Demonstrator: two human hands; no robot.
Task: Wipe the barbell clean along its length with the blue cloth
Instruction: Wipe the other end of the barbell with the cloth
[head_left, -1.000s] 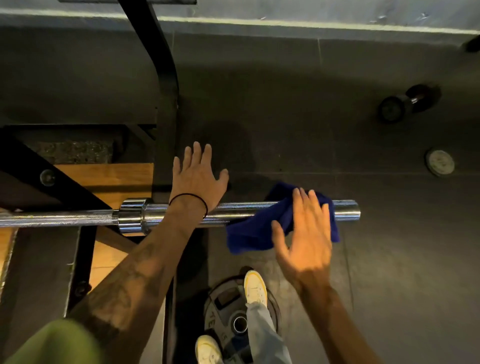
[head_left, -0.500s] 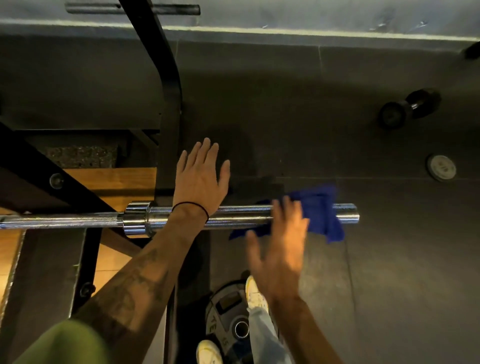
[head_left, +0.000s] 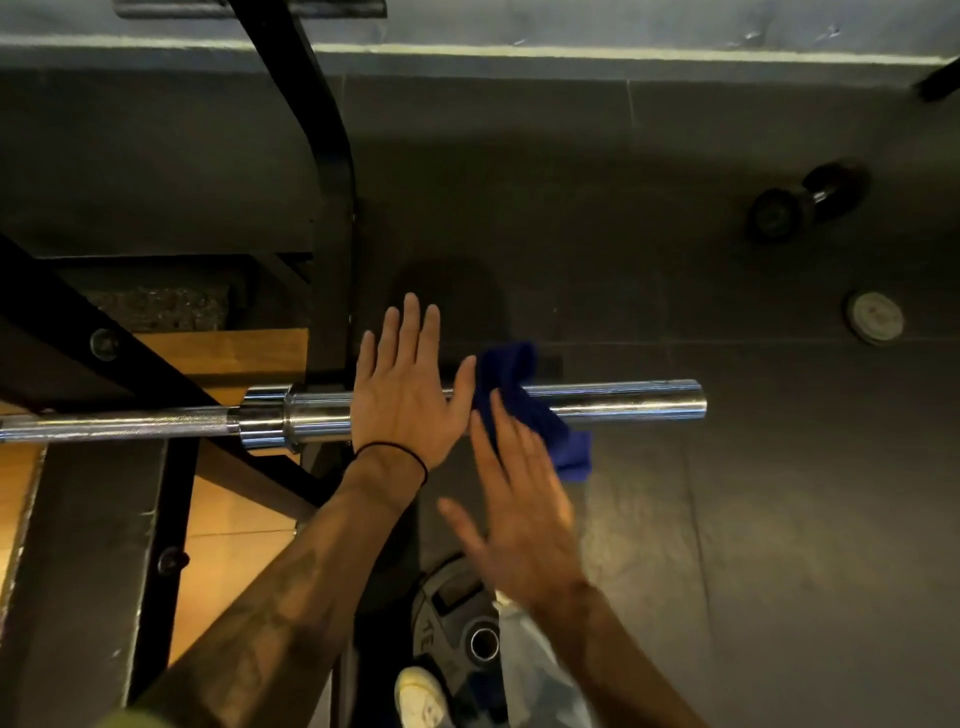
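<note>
Barbell: I see the chrome barbell (head_left: 613, 400) lying level across my view; its thick sleeve runs right to a free end, its thin knurled shaft runs off the left edge.
Blue cloth: the blue cloth (head_left: 524, 405) is draped over the barbell sleeve, just right of my left hand, with one flap above the bar and a longer flap hanging below it.
Left hand: my left hand (head_left: 405, 395) lies flat on top of the barbell sleeve near the collar, fingers straight and spread, thumb reaching toward the cloth. Its grip is fully open; it presses and holds nothing.
Right hand: my right hand (head_left: 519, 509) sits below the barbell, fingers straight and angled up to the cloth, their tips on its lower flap. The grip is open, flat against the cloth and not closed round it.
Wristband: a thin black band (head_left: 395, 451) circles my left wrist, just below the barbell.
Rack: a black steel rack (head_left: 311, 130) stands behind and left of the barbell sleeve.
Weight plate: a dark weight plate (head_left: 457, 618) lies on the floor below the barbell; its raised letters are partly hidden and I cannot read them.
Dumbbell: a black dumbbell (head_left: 810, 200) lies on the floor well beyond the barbell's free end.
Small disc: a pale round disc (head_left: 875, 317) lies on the floor, far right of the barbell; any mark on it is too blurred to read.
Shoe: a white shoe (head_left: 421, 699) shows beside the weight plate.
</note>
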